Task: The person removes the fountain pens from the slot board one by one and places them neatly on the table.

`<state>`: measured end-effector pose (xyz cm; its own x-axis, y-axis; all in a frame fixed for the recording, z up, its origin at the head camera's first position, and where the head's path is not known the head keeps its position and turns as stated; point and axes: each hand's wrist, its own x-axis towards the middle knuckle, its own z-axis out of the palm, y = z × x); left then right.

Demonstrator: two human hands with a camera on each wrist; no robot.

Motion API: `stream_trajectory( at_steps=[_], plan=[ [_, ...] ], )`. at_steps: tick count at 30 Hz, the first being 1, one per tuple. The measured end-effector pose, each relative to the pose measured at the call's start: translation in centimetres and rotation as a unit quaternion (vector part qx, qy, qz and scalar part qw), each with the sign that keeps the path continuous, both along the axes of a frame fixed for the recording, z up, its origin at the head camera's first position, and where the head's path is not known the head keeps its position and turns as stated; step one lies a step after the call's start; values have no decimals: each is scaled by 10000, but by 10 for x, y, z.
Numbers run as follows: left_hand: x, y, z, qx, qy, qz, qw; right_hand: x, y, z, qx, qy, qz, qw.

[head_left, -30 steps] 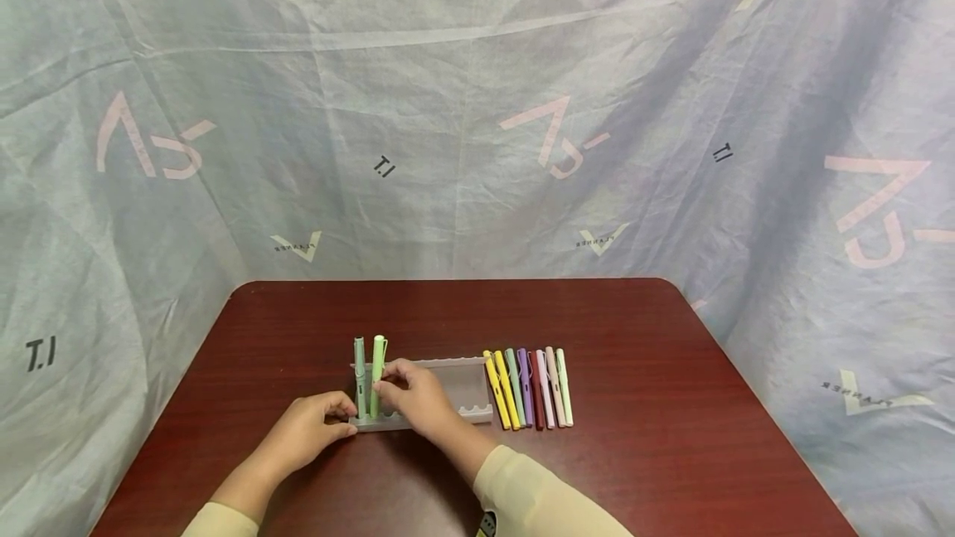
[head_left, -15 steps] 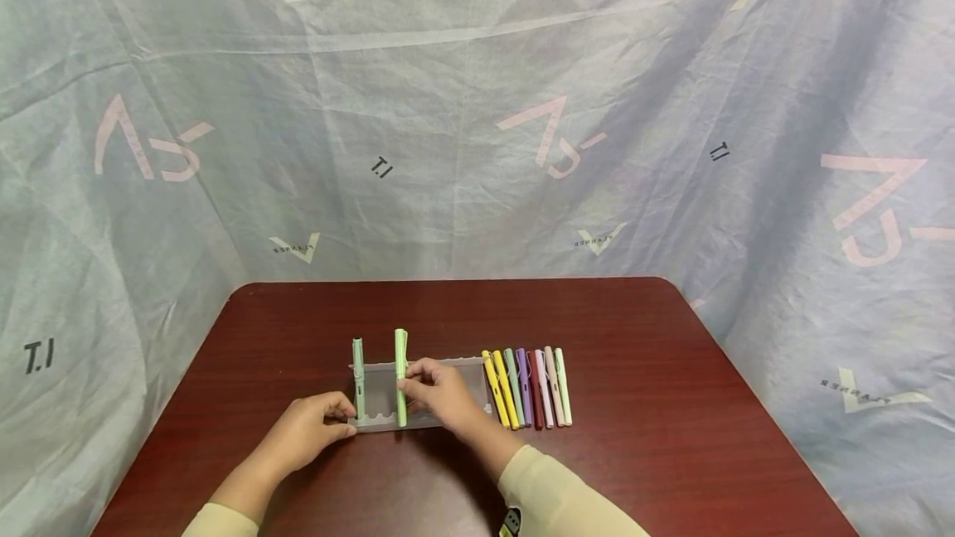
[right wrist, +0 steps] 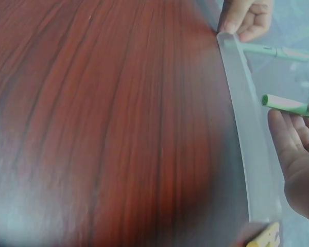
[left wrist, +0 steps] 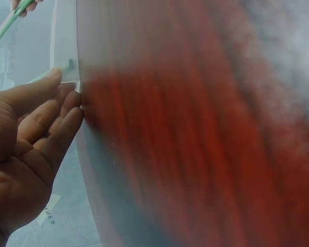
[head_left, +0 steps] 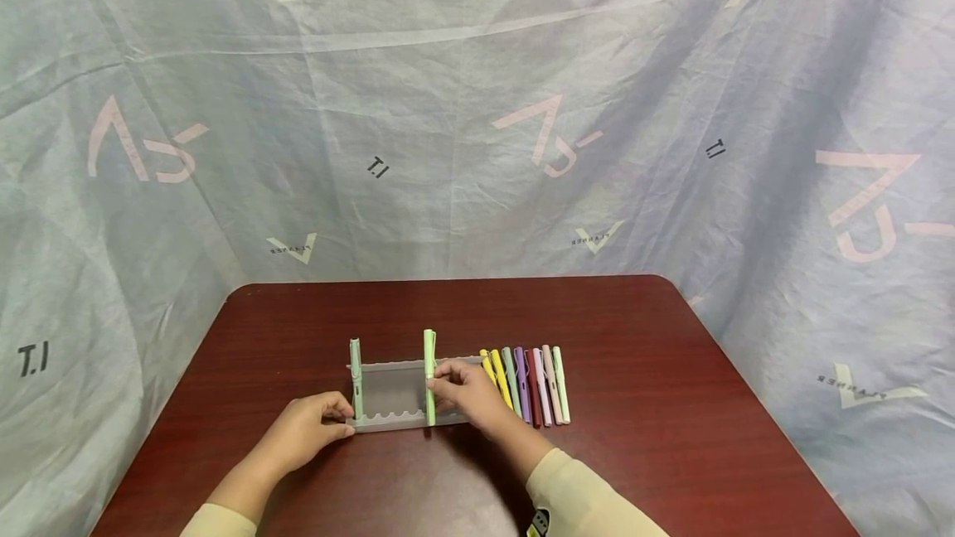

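A clear pen tray (head_left: 391,423) with notched front and back rails lies on the table. My left hand (head_left: 307,429) pinches its front left corner between thumb and fingers. A grey-green pen (head_left: 356,379) lies in the tray's leftmost notches, right by that hand. My right hand (head_left: 468,394) pinches a light green pen (head_left: 429,355) at its middle, cap end away from me, over the tray right of its centre. In the right wrist view the lower end of this light green pen (right wrist: 283,104) stands off the front rail (right wrist: 247,134).
Right of the tray several pens lie side by side on the dark red table (head_left: 671,437): yellow pens (head_left: 501,379), a purple pen (head_left: 522,379), a dark red pen (head_left: 533,396), a pale green pen (head_left: 561,384) and others. A grey printed cloth (head_left: 448,106) hangs behind and at both sides.
My right hand has moved the light green pen rightward along the tray, away from the grey-green pen. My left hand stays at the tray's left corner.
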<state>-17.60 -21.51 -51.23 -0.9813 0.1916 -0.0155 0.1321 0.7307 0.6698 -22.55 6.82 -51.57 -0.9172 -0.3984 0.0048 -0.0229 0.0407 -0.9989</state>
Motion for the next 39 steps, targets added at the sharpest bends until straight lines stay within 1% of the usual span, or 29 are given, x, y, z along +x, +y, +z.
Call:
stream_trajectory(
  at_steps=[4, 10, 19, 21, 26, 28, 36, 39],
  plan=[
    [0, 0, 2, 22, -49, 25, 10000, 0, 11, 2, -35, -41, -90, 9999],
    [2, 0, 3, 32, -34, -25, 10000, -1, 26, 4, 47, -84, -272, 9996],
    [0, 0, 1, -52, -80, 45, 9999, -3, 46, 3, 274, 72, -461, 9985],
    [0, 0, 1, -45, -94, 73, 9999, -1, 50, 7, 324, 54, -473, 9983],
    [1, 1, 2, -1, -89, 88, 9999, -1, 60, 6, 317, -49, -544, 9980],
    [2, 1, 2, 17, -91, 68, 9999, -3, 65, 2, 273, -42, -572, 9980],
    [1, 1, 3, 23, -31, -38, 10000, -3, 88, 3, 305, -39, -700, 9971],
    [1, 1, 3, 30, -44, -46, 10000, -4, 98, 3, 346, -9, -808, 9961]
  ],
)
